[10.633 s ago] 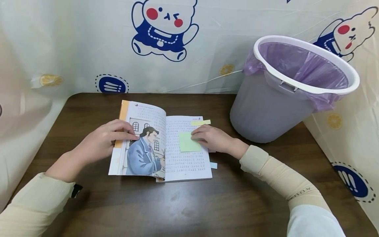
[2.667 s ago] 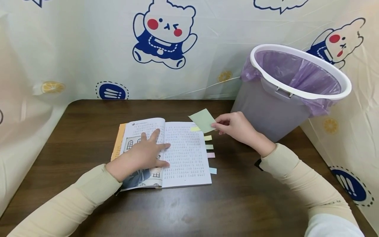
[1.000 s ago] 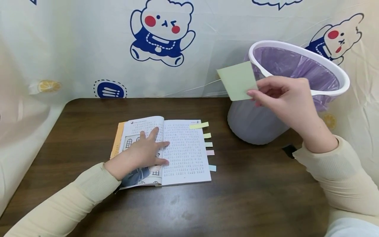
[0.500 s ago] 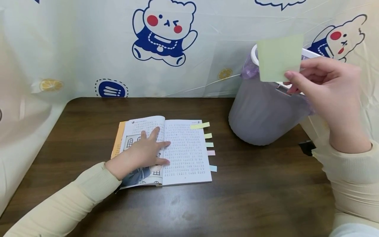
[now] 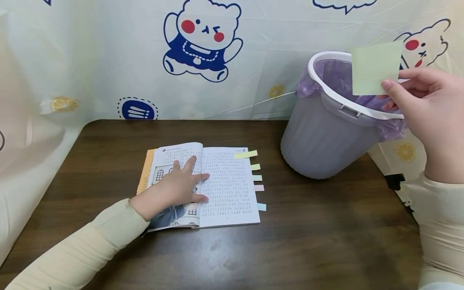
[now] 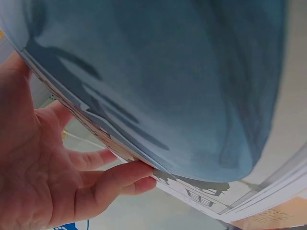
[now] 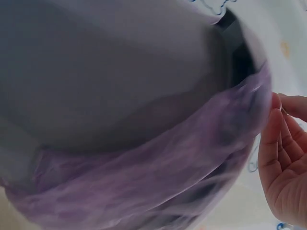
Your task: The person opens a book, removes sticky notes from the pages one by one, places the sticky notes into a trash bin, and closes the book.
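An open book (image 5: 230,189) lies on the table, its left page showing a figure in a blue coat. My left hand (image 5: 170,188) rests across that page and the fold with its fingers spread. In the left wrist view the illustrated page (image 6: 168,81) fills most of the picture beside the hand (image 6: 57,177). Between thumb and fingers, my right hand (image 5: 427,106) pinches a pale green sticky note (image 5: 375,68) by its right edge. The note overlaps the bin's opening in the head view. In the right wrist view the hand (image 7: 288,158) is beside the bin's rim; the note is hidden there.
A grey bin (image 5: 326,137) with a white rim and a purple liner (image 5: 308,83) stands at the table's back right. Several coloured tabs, among them a blue one (image 5: 262,207), stick out from the book's right edge. A printed curtain (image 5: 108,52) hangs behind the dark table (image 5: 304,249).
The green note, earlier on the right page, has been lifted off and carried right and up to the bin by my right hand. My left hand has shifted from the page's outer edge to the fold.
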A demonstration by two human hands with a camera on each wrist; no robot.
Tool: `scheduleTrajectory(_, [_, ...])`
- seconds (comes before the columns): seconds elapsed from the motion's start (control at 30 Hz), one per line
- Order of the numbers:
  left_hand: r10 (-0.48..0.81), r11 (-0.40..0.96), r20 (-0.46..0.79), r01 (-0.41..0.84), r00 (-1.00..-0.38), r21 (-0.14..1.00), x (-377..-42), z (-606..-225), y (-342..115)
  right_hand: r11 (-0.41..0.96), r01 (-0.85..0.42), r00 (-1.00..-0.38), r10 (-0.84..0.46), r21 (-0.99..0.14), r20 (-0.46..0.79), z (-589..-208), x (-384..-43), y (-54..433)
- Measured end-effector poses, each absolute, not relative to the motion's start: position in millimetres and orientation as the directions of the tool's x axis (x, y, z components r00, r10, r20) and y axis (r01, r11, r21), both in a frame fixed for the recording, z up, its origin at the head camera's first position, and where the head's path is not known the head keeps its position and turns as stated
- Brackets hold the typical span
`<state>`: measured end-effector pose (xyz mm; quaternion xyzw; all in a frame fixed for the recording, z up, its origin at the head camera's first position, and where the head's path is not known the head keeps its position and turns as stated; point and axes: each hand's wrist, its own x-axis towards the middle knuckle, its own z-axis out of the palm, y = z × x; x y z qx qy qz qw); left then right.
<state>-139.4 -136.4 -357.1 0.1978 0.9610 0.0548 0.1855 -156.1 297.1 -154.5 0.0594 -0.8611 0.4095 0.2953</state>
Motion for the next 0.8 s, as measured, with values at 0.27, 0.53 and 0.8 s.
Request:
scheduleTrajectory(0.27, [0.393,0.919,-0.342,0.351,-0.853,0.182,-137.3,-356.3,-136.2,0.808,-0.178,-0.882,0.122,-0.562,0.455,-156.2,-168.8,308.9])
scheduleTrajectory(0.53, [0.398,0.917,-0.333,0.354,-0.855,0.187,-138.5,-357.9,-136.6,0.871,-0.071,-0.941,0.103,-0.486,0.323,-154.4,-179.2,316.1])
scheduleTrajectory(0.8, [0.396,0.918,-0.329,0.355,-0.857,0.178,-139.6,-360.0,-136.8,0.940,-0.068,-0.954,0.037,-0.334,0.299,-155.3,-184.1,320.8])
